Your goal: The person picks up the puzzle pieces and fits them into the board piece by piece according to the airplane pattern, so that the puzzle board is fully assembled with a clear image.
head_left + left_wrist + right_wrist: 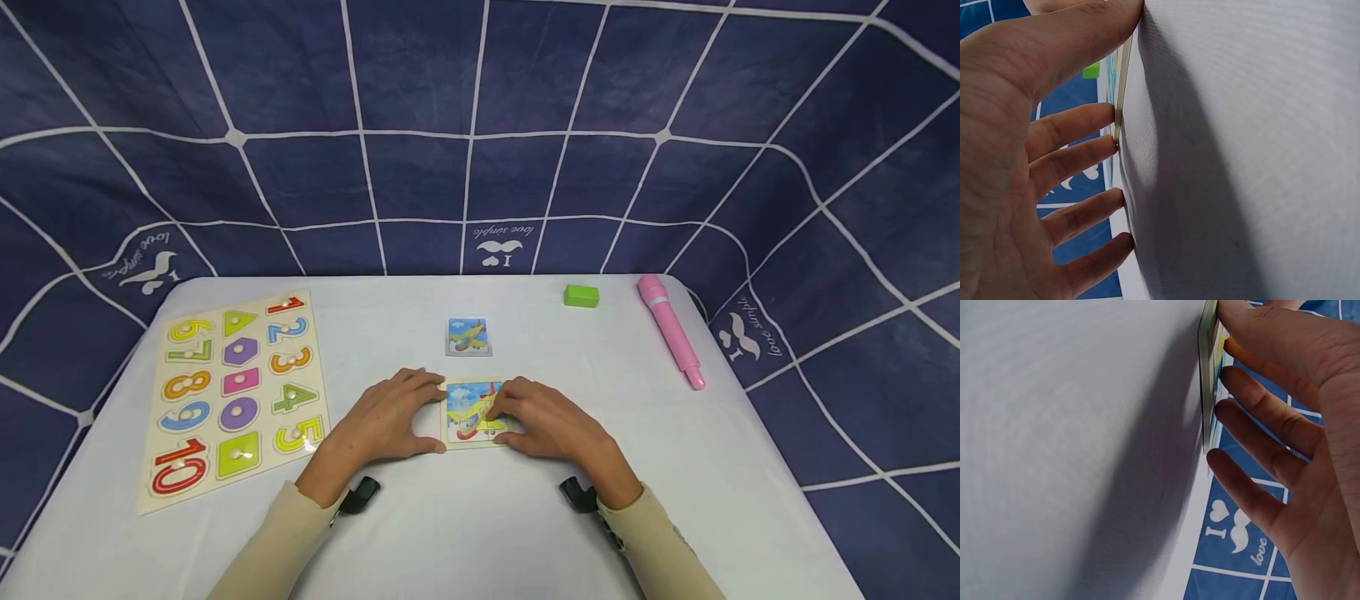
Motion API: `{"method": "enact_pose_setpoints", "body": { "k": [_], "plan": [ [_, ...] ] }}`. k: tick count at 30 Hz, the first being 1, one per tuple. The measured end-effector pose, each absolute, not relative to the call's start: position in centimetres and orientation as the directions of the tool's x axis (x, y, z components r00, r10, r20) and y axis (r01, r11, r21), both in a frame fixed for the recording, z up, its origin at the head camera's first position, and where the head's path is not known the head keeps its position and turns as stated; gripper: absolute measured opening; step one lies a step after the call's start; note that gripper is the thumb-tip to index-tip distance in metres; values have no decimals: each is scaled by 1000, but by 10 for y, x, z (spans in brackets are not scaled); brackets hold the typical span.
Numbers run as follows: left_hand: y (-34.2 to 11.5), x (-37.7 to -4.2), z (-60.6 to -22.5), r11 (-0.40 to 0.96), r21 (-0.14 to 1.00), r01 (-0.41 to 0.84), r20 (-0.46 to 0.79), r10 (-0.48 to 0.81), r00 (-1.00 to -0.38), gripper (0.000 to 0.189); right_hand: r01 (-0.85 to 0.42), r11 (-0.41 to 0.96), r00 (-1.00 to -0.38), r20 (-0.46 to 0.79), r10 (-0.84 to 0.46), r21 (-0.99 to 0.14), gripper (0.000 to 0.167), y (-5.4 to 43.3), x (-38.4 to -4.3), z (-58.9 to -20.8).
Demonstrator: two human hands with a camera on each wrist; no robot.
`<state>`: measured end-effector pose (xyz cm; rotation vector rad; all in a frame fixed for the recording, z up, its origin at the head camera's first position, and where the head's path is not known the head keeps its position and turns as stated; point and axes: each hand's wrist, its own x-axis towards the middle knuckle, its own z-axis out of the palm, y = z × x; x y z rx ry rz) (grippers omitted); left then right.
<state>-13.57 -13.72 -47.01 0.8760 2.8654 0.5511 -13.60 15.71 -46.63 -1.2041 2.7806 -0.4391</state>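
Observation:
A small square airplane jigsaw puzzle (467,417) with a pale wooden border lies flat on the white table, between the two hands. At its left edge, my left hand (392,417) touches the border with fingers spread and thumb low near the corner. The left wrist view shows the fingertips (1107,114) right at the board's thin edge (1123,81). My right hand (551,421) lies over the puzzle's right side, index fingertip on the picture and thumb near the lower right. In the right wrist view its fingers (1260,412) are loosely extended along the board (1207,387); the hand hides that side.
Behind the puzzle lies a smaller airplane picture card (468,337). A number-and-shape peg board (303,392) is on the left. Toward the back right are a green block (581,296) and a pink wand-like stick (671,329). A dark blue checked cloth (420,175) hangs behind the table.

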Motion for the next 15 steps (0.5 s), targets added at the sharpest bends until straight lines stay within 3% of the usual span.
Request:
{"method": "enact_pose_setpoints", "body": {
  "k": [15],
  "plan": [
    [-138,-135,-470,776,364,515,6,551,-835,78,-707,641,-683,54,-729,-298,23,156,-136,-466]
  ]
}}
